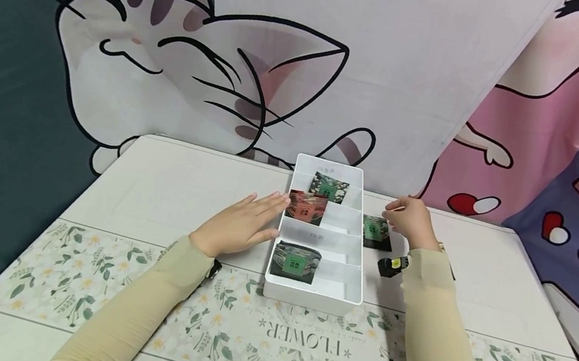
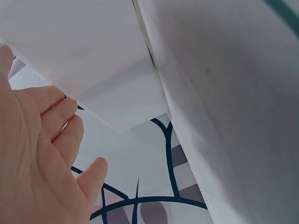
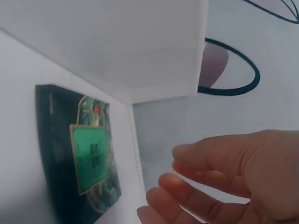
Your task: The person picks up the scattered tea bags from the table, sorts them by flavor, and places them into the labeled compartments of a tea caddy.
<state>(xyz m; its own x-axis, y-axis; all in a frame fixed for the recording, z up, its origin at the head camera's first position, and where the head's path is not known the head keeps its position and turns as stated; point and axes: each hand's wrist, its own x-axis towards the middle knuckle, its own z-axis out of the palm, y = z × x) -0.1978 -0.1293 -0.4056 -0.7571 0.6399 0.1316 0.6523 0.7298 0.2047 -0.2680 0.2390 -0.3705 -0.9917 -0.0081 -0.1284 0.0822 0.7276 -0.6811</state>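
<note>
A long white divided box (image 1: 305, 298) stands on the table with several compartments. My left hand (image 1: 240, 226) lies along its left side with straight fingers, fingertips right at the rim beside a red packet (image 1: 306, 208). In the left wrist view that hand (image 2: 42, 140) is beside the box's white outer wall (image 2: 93, 60). A dark packet with a green label (image 1: 376, 232) lies on the table at the box's right. Over it hovers my right hand (image 1: 411, 219), fingers loosely bent and holding nothing; the right wrist view shows the hand (image 3: 229, 179) apart from that packet (image 3: 84, 154).
Inside the box are also a green-labelled packet (image 1: 329, 188) at the far end and another (image 1: 295, 262) at the near end. Handwriting marks some compartments. A floral runner (image 1: 223, 320) crosses the table's near part. A cartoon-printed cloth (image 1: 399, 47) hangs behind.
</note>
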